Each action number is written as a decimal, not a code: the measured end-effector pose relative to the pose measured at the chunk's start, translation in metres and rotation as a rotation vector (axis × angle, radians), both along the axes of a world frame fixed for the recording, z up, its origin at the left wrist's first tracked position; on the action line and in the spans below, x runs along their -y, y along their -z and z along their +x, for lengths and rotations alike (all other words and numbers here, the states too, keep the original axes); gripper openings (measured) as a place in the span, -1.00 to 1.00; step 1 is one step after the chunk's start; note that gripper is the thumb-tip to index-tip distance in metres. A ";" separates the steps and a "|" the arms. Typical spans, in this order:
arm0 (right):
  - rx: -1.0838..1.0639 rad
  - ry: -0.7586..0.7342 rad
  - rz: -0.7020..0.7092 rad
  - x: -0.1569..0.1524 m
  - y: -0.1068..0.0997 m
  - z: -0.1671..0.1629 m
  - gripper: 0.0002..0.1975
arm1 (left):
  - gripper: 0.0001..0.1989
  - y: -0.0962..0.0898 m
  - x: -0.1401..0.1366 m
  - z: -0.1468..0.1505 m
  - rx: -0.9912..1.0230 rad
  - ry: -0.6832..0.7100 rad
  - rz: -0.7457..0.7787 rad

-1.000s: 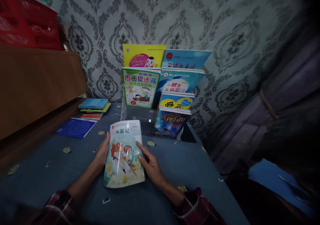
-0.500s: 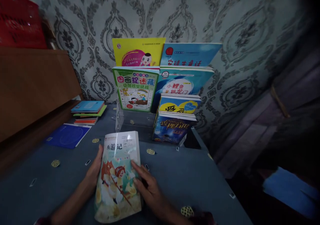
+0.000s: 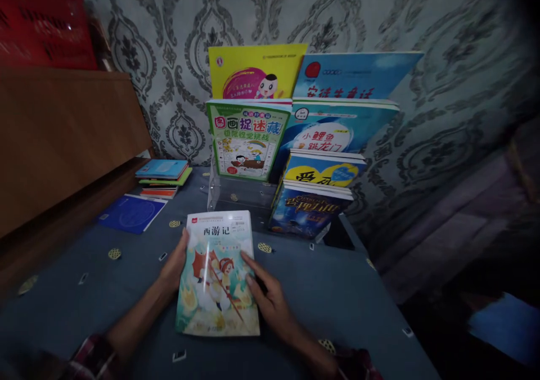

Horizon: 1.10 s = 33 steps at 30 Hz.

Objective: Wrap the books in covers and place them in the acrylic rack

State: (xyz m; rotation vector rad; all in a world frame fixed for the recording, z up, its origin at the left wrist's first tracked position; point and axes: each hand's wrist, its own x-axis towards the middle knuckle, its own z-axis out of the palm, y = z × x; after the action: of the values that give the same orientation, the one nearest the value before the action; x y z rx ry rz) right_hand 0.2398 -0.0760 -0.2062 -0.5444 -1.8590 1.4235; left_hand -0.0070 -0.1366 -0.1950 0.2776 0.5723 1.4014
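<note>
A paperback book with a white top and an illustrated cover faces me, held between both hands near the front of the table. My left hand grips its left edge, fingers hidden behind it. On its right edge, my right hand has the thumb and a finger on the front cover; the other fingers are partly out of sight. Just beyond stands a clear book rack holding a green picture book, a yellow book, blue books such as the top one, and a dark blue book low on the right.
A small stack of books and a flat blue book lie at the left of the table. A wooden cabinet with a red box on top borders the left. Patterned wallpaper rises behind; a curtain hangs right.
The held book has gone from bowed and tilted to flatter and more square to me, with both hands still on it. The view has shifted, so everything sits further right.
</note>
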 end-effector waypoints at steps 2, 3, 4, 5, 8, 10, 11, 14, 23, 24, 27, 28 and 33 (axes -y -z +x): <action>-0.014 0.021 -0.043 -0.001 -0.001 -0.001 -0.51 | -0.23 0.002 0.000 -0.002 -0.012 -0.004 -0.021; -0.019 0.032 -0.066 -0.002 -0.001 -0.001 -0.50 | -0.22 0.002 0.000 -0.003 -0.013 0.009 -0.021; -0.023 0.041 -0.093 -0.002 -0.001 -0.001 -0.49 | -0.20 0.003 0.000 -0.003 -0.011 0.027 -0.011; -0.027 0.049 -0.124 -0.002 0.000 -0.001 -0.48 | -0.20 0.003 0.000 -0.004 -0.005 0.046 0.006; -0.038 0.049 -0.240 -0.002 0.003 -0.003 -0.44 | -0.18 0.004 -0.001 -0.004 0.000 0.096 0.044; -0.056 0.046 -0.302 -0.001 0.004 -0.004 -0.41 | -0.16 0.004 -0.003 -0.004 0.001 0.111 0.058; -0.070 0.046 -0.327 0.000 0.004 -0.004 -0.39 | -0.16 0.004 -0.004 -0.004 0.007 0.118 0.068; -0.115 0.039 -0.412 0.002 0.004 -0.006 -0.27 | -0.13 0.004 -0.005 -0.002 0.025 0.116 0.076; -0.120 0.033 -0.519 0.000 0.001 -0.009 -0.04 | -0.21 0.009 -0.008 0.002 -0.001 -0.019 -0.063; -0.114 0.034 -0.520 0.000 0.000 -0.009 -0.05 | -0.21 0.010 -0.008 0.002 0.002 -0.015 -0.075; -0.109 0.048 -0.527 -0.001 -0.001 -0.009 -0.07 | -0.23 0.013 -0.008 0.001 0.002 -0.001 -0.096; -0.112 0.054 -0.531 -0.001 -0.002 -0.009 -0.07 | -0.24 0.014 -0.009 0.000 0.002 0.000 -0.096; -0.122 0.073 -0.579 -0.002 0.000 -0.010 -0.03 | -0.27 0.023 -0.011 -0.007 -0.012 -0.022 -0.088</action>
State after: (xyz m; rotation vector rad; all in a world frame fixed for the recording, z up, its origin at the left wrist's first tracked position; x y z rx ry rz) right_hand 0.2295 -0.0741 -0.2058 -0.7714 -1.3033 1.9027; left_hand -0.0141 -0.1257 -0.2180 0.2100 0.6470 1.3924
